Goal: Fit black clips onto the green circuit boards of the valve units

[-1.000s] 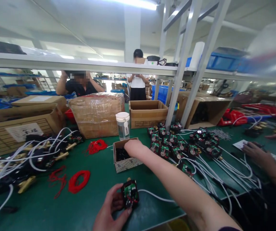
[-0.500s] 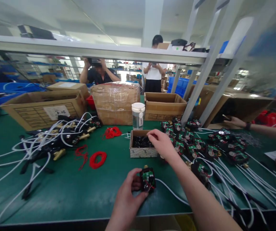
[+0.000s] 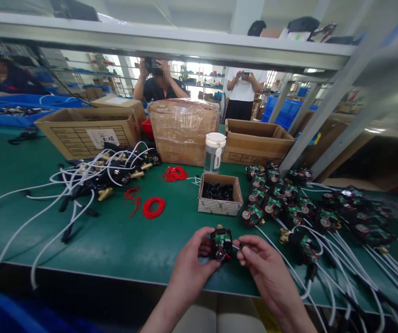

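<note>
My left hand (image 3: 193,261) is closed around the side of a black-cased circuit board unit (image 3: 222,246), its green board facing up, a brass fitting at its far end and a white cable at its right. Close to the unit's right side, my right hand (image 3: 263,261) pinches a small black part (image 3: 241,246); its exact shape is too small to make out. Beyond both hands stands a small open cardboard box (image 3: 219,206) holding many small black parts (image 3: 217,190).
Several similar units (image 3: 273,206) with white cables lie on the right. On the left are a heap of cabled assemblies (image 3: 112,171) and red wire coils (image 3: 153,207). Behind stand a water bottle (image 3: 214,155), cartons (image 3: 185,134) and a metal shelf frame (image 3: 330,101). People are beyond the bench.
My right hand has come back from the small box to beside the unit, with a small black part in its fingertips. My left hand still holds the unit. The view has tilted down.
</note>
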A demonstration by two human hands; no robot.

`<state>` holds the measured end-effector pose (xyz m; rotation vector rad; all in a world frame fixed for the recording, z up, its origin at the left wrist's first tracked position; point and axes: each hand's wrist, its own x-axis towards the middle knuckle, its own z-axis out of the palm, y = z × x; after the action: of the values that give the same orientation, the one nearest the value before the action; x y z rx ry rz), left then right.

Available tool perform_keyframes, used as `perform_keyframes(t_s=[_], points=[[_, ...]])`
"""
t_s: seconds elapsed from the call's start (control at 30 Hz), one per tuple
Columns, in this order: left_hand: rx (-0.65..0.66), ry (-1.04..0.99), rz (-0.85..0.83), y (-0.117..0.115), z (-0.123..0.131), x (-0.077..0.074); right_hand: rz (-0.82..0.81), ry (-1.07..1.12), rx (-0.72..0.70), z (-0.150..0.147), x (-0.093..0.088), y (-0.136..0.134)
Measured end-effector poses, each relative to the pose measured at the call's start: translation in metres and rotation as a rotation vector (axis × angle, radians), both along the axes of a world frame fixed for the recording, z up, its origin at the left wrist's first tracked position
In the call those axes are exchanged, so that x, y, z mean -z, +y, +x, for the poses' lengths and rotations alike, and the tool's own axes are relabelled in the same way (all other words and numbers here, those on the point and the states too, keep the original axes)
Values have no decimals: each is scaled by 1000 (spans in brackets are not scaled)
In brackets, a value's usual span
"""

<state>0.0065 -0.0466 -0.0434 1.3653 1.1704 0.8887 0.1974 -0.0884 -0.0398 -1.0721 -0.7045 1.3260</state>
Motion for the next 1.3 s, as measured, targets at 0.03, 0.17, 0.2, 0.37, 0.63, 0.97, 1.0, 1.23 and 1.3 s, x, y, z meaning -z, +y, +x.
perform_keyframes(t_s=[0.03,0.17,0.2,0.37,0.63,0.97,1.0,1.23,1.3], points=[[2,1,1,0,0,0,9,-24,-5,0,0,0],[16,6,8,0,-1,2,34,-161,9,-1,3,0],[18,7,9,0,-1,3,34,-193,14,-1,5,-1],[21,8,17,1,-1,5,43,-302,16,0,10,-2],[3,2,12,0,0,2,125,-501,72,-3,10,-1],[-18,-1,43,2,9,7,244,-567,174,-12,15,-1],[-16,-4,48,2,10,7,249,-577,186,-13,15,-1],[-15,1,51,1,9,6,177,-624,301,-12,20,-5],[-11,1,52,1,9,5,135,-631,327,-10,20,-7]])
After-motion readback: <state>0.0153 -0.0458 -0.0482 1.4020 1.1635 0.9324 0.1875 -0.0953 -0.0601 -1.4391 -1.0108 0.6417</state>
